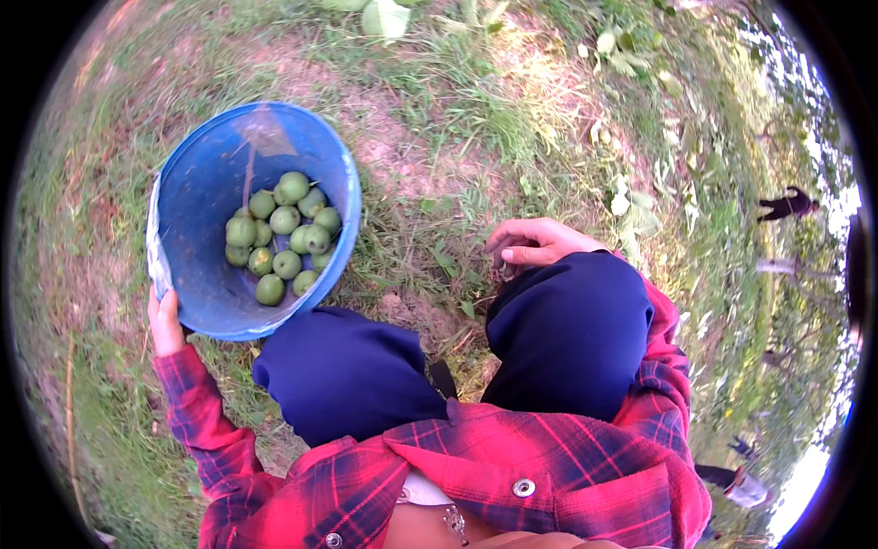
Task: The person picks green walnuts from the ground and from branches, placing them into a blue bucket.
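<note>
A blue bucket (197,197) stands tilted toward me on the grass, just beyond my left knee. Several round green fruits (284,220) lie at its bottom, one with a yellowish patch. My left hand (166,322) is closed on the bucket's near left rim, the thumb over the edge and the other fingers outside, partly hidden. My right hand (540,243) rests at my right knee with nothing seen in it; its fingers are loosely bent and partly in shadow, apart from the bucket.
Grass with bare reddish soil (412,156) surrounds me. Large pale leaves (384,20) lie at the far edge, more leaves (631,206) to the right. A person in dark clothes (788,204) stands far right among trees, another person (739,485) lower right. A thin stick (71,412) lies at left.
</note>
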### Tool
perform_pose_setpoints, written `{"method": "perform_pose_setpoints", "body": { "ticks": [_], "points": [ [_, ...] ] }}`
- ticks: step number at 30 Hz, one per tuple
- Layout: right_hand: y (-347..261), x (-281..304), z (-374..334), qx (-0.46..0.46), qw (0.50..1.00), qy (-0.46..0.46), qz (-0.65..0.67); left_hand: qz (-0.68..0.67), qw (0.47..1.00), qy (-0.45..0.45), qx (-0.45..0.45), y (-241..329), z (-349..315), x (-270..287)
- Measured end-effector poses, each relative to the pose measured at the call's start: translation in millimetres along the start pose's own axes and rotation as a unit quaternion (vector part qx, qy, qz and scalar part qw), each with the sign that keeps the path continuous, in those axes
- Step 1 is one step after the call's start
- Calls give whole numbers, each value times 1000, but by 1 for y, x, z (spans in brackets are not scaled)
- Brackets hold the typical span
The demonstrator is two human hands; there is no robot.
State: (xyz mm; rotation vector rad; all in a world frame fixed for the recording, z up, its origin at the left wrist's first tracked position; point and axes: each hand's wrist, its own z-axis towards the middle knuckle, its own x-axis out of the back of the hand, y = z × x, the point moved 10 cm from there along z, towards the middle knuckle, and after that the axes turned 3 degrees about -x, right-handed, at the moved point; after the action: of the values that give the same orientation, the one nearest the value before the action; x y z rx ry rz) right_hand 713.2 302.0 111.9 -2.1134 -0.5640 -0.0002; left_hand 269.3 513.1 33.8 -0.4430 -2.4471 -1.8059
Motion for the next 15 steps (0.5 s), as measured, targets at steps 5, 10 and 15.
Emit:
{"method": "perform_pose_setpoints", "body": {
  "ticks": [5, 10, 15],
  "points": [
    [107, 35, -56, -69, 977, 128, 154, -209, 955, -10, 213, -25, -23, -30],
    [155, 142, -59, -5, 929, 369, 15, -104, 963, -30, 247, 34, -55, -67],
    [264, 327, -26, -3, 827, 540, -155, 3, 983, 37, 178, 101, -67, -132]
  ]
}}
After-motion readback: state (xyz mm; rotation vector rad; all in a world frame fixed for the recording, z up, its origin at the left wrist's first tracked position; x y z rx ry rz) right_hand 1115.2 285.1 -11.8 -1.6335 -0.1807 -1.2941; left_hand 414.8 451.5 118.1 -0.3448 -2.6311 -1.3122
